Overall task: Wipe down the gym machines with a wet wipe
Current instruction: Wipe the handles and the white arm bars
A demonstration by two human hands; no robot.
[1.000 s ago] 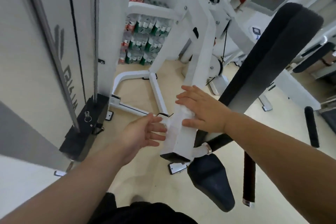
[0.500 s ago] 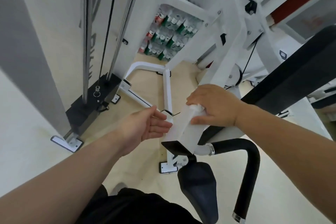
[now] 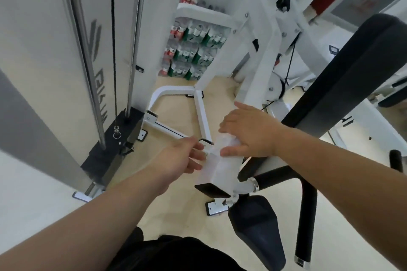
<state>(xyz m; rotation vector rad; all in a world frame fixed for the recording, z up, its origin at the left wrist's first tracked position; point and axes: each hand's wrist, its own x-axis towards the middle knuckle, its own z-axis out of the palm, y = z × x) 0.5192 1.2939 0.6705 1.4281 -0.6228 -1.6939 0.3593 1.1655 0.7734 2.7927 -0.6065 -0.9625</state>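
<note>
Pressing wet wipe [image 3: 223,142] flat onto the machine's white beam [image 3: 220,170] with right hand [image 3: 248,132], fingers pretty straight. Hovering left hand [image 3: 185,158] just beside the beam, loose, open, gripping nothing.

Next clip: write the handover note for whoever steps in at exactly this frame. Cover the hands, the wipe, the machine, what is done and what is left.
The right hand lies flat and presses the wipe onto the top of the white beam, near its lower end.
The left hand is open and holds nothing. Its fingertips are at the beam's left side; contact is unclear.
Done: the beam is being wiped, but how much is clean cannot be told.
Left: the rest of the beam, then likely the seat, back pad and handle, none of which is touched now.
</note>
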